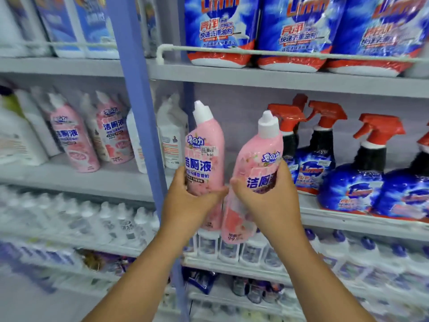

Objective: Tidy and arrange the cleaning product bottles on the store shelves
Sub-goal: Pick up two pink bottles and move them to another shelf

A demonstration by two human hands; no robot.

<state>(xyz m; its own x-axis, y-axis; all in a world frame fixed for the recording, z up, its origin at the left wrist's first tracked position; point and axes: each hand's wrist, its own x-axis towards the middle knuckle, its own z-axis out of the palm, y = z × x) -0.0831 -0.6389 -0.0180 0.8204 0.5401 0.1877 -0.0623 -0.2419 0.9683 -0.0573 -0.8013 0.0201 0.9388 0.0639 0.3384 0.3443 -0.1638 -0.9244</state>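
Note:
I hold two pink toilet-cleaner bottles with white angled caps in front of the middle shelf. My left hand (185, 201) grips the left pink bottle (205, 156) around its lower body, and it stands nearly upright. My right hand (267, 196) grips the right pink bottle (257, 163), which leans slightly right. Both bottles are in the air, side by side and close together, before a gap on the grey middle shelf (348, 217), left of the spray bottles.
Blue spray bottles with red triggers (362, 173) fill the right of the middle shelf. More pink bottles (74, 140) stand left of the blue upright post (139, 112). Blue refill bags (292, 31) sit on the shelf above; white bottles (250, 249) line the shelf below.

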